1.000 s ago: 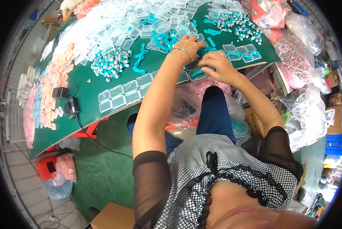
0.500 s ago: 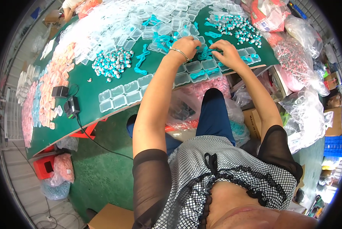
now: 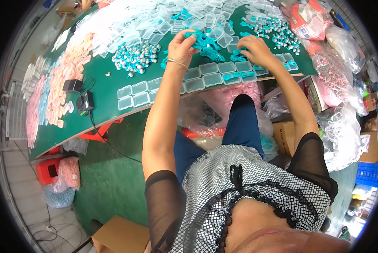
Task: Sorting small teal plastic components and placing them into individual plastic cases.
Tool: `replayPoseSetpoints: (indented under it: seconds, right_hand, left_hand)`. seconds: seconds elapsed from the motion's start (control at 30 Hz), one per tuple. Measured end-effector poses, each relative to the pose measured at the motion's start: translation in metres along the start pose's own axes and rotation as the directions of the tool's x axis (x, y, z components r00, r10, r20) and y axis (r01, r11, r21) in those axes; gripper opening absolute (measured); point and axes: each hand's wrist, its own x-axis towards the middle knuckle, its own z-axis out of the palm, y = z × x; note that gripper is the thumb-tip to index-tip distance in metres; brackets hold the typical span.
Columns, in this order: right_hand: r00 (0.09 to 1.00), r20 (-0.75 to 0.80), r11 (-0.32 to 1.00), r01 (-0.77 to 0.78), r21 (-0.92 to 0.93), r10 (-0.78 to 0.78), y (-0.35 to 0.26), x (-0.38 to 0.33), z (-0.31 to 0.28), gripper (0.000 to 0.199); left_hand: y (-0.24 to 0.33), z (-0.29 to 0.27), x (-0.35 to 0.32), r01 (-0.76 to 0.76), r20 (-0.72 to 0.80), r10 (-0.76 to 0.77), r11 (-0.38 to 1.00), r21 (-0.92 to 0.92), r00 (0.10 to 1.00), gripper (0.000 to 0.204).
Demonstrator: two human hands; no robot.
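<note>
My left hand (image 3: 181,49) is closed, thumb and fingers pinched at the edge of a heap of teal cord bundles (image 3: 206,42). My right hand (image 3: 257,51) curls its fingers onto a small teal cord bundle (image 3: 238,55), just above the rows of boxes. Below both hands runs a double row of small clear plastic boxes (image 3: 212,79) along the table's near edge. Teal cord bundles (image 3: 231,77) lie in some boxes towards the right. My left forearm covers part of the row.
Teal-and-grey beads or small parts lie in one pile (image 3: 135,58) at left and another (image 3: 277,33) at right. Loose clear boxes (image 3: 126,25) spread across the far table. Peach pieces (image 3: 69,74), a black adapter (image 3: 85,102) and its cable are at left; plastic bags (image 3: 334,63) crowd the right.
My left hand has moved left, away from the right hand, to the side of the cord heap. My right hand stays near the boxes with its fingers on the cord. The view has shifted slightly.
</note>
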Motion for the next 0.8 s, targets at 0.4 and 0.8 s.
replayPoseSetpoints:
  seconds: [0.4,0.8]
  right_hand:
    - [0.992,0.01,0.952,0.115,0.284,-0.123,-0.105,0.004,0.013,0.016]
    - [0.989,0.003,0.971,0.142,0.193,-0.145,-0.114,0.011,0.023,0.014]
  left_hand:
    - [0.018,-0.019,-0.071,-0.001,-0.112,-0.056,0.892,-0.451,0.992,0.02]
    - [0.006,-0.026,-0.093,0.001,-0.107,-0.057,0.884,-0.467,0.993,0.024]
